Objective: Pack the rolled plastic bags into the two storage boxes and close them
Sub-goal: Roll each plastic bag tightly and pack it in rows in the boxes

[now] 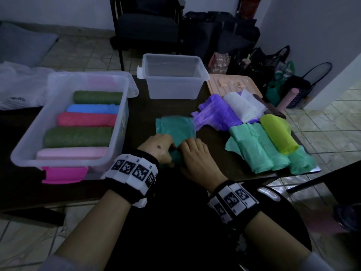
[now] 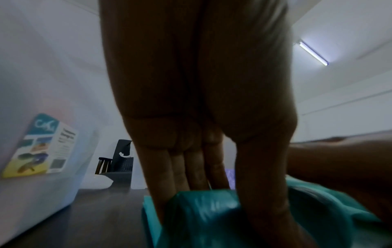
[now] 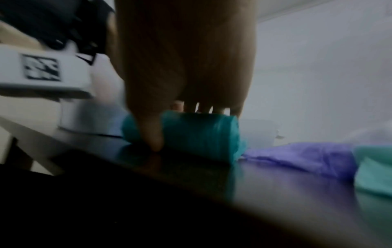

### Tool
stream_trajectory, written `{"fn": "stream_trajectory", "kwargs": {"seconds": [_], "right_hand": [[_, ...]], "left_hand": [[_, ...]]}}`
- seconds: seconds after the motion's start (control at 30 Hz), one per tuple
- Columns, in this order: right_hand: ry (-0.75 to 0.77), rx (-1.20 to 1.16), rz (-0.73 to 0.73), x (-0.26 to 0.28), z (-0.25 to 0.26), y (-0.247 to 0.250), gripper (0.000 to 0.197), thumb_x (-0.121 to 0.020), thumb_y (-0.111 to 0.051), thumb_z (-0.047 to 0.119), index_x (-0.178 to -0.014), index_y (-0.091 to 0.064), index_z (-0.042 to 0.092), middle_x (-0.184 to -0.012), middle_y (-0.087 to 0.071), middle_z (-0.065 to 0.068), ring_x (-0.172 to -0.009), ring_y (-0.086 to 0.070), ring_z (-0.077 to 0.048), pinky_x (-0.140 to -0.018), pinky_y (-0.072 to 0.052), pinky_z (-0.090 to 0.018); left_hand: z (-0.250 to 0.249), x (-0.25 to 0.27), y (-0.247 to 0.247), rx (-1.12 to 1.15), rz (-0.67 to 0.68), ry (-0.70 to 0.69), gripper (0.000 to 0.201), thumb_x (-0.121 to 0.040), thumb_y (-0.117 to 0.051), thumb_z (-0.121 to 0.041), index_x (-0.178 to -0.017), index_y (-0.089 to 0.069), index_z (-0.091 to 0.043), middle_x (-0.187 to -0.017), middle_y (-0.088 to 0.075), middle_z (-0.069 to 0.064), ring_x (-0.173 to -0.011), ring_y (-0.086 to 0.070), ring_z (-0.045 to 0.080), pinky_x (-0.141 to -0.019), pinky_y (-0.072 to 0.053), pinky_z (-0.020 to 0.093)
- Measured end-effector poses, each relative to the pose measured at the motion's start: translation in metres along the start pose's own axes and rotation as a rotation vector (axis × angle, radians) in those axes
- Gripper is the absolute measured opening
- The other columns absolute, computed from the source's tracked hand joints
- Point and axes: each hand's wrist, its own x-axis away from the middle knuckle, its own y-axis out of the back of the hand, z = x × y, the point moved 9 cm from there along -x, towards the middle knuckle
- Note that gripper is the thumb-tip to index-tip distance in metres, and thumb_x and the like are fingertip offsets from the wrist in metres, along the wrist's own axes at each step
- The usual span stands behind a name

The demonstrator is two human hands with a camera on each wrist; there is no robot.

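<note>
at six o'clock on the dark table, both hands work one teal bag that is half rolled: the rolled end lies under the hands and the flat, loose end stretches away toward twelve o'clock. the left hand holds the left part of the roll, fingers reaching over its top and the thumb down its near side, as the left wrist view shows. the right hand grips the right part, thumb pressed on the near face of the teal roll and fingertips hooked over the top edge.

at nine o'clock stands the near storage box, clear, lid off, with a magenta latch on its near end. five rolled bags lie side by side in it: a pink roll nearest, then a dark green roll, a red roll, a blue roll and a second dark green roll farthest. at twelve o'clock sits the far storage box, clear and open, nothing seen inside.

at three o'clock lie more bags, touching one another: a purple bag loosely spread, a white roll partly on it, a yellow-green roll, and mint green rolls beneath and beside it. a peach lid lies flat at one o'clock, just right of the far box.
</note>
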Motion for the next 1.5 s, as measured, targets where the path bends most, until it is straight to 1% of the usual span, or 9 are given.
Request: {"fn": "stream_trajectory", "kwargs": {"seconds": [0.1,0.27,0.5,0.7,0.97,1.17,1.27,1.37,1.5], "right_hand": [[0.002,-0.158,0.028,0.006,-0.002,0.001,0.05,-0.077,-0.07,0.025,-0.119,-0.049,0.01,-0.114,-0.049,-0.008,-0.106,-0.045,-0.024,-0.088,-0.042,-0.036],[-0.029,-0.31,0.087,0.003,-0.01,0.002,0.053,-0.077,-0.073,0.025,-0.122,-0.051,0.011,-0.12,-0.053,-0.008,-0.112,-0.045,-0.022,-0.092,-0.034,-0.026],[-0.072,-0.408,0.241,-0.02,-0.027,-0.005,0.047,-0.083,-0.07,0.027,-0.123,-0.055,0.009,-0.12,-0.06,-0.009,-0.113,-0.054,-0.023,-0.088,-0.036,-0.021],[-0.141,-0.439,0.45,-0.032,-0.038,-0.017,0.049,-0.088,-0.062,0.033,-0.131,-0.047,0.015,-0.128,-0.053,-0.007,-0.115,-0.051,-0.019,-0.096,-0.039,-0.027],[-0.001,-0.093,0.005,-0.012,-0.004,0.008,0.033,-0.089,-0.055,0.018,-0.119,-0.051,0.006,-0.119,-0.05,-0.013,-0.11,-0.046,-0.028,-0.097,-0.038,-0.035],[-0.008,0.09,-0.028,0.017,0.006,-0.012,0.065,-0.054,-0.083,0.034,-0.107,-0.064,0.002,-0.098,-0.065,-0.014,-0.087,-0.065,-0.029,-0.084,-0.053,-0.039],[0.023,0.045,0.007,0.021,0.003,-0.013,0.068,-0.056,-0.083,0.037,-0.112,-0.062,0.003,-0.102,-0.064,-0.013,-0.091,-0.065,-0.029,-0.085,-0.052,-0.037],[0.042,-0.009,0.136,0.014,0.0,-0.011,0.066,-0.083,-0.064,0.038,-0.137,-0.04,0.008,-0.13,-0.048,-0.011,-0.12,-0.046,-0.028,-0.103,-0.032,-0.035],[-0.024,-0.105,0.308,-0.005,-0.013,-0.014,0.062,-0.091,-0.051,0.045,-0.14,-0.032,0.014,-0.137,-0.041,-0.008,-0.129,-0.037,-0.025,-0.105,-0.027,-0.035]], "left_hand": [[-0.002,-0.003,-0.006,0.025,0.069,-0.003,0.05,-0.074,-0.078,-0.022,-0.12,-0.06,-0.017,-0.115,-0.062,0.003,-0.101,-0.06,0.019,-0.081,-0.05,0.03],[-0.001,-0.002,-0.007,0.044,0.14,-0.036,0.05,-0.082,-0.071,-0.029,-0.128,-0.057,-0.018,-0.122,-0.061,0.002,-0.107,-0.058,0.019,-0.094,-0.048,0.031],[0.001,0.009,0.02,0.187,-0.205,-0.076,0.038,-0.08,-0.074,-0.018,-0.116,-0.065,-0.014,-0.12,-0.064,0.004,-0.11,-0.059,0.017,-0.093,-0.046,0.026],[-0.001,0.007,0.005,0.084,-0.155,-0.046,0.063,-0.069,-0.081,-0.02,-0.127,-0.055,-0.021,-0.124,-0.057,0.008,-0.112,-0.056,0.025,-0.09,-0.048,0.036],[0.003,-0.008,0.011,0.082,-0.107,-0.01,0.05,-0.073,-0.079,-0.014,-0.12,-0.06,-0.017,-0.121,-0.059,0.007,-0.107,-0.059,0.026,-0.091,-0.05,0.04],[0.001,-0.012,-0.009,0.075,0.1,-0.029,0.055,-0.074,-0.077,-0.029,-0.125,-0.059,-0.019,-0.123,-0.062,0.002,-0.11,-0.059,0.019,-0.098,-0.047,0.035],[0.001,-0.007,-0.017,0.074,0.176,-0.036,0.053,-0.079,-0.072,-0.035,-0.128,-0.057,-0.021,-0.124,-0.061,0.0,-0.111,-0.058,0.017,-0.099,-0.046,0.033],[0.006,-0.003,-0.008,0.181,0.08,-0.015,0.057,-0.077,-0.075,-0.032,-0.129,-0.055,-0.018,-0.127,-0.059,-0.001,-0.115,-0.056,0.016,-0.102,-0.043,0.031],[0.012,0.008,0.014,0.303,-0.169,-0.008,0.039,-0.075,-0.077,-0.023,-0.112,-0.067,-0.018,-0.117,-0.063,-0.001,-0.108,-0.058,0.013,-0.096,-0.043,0.023]]}}
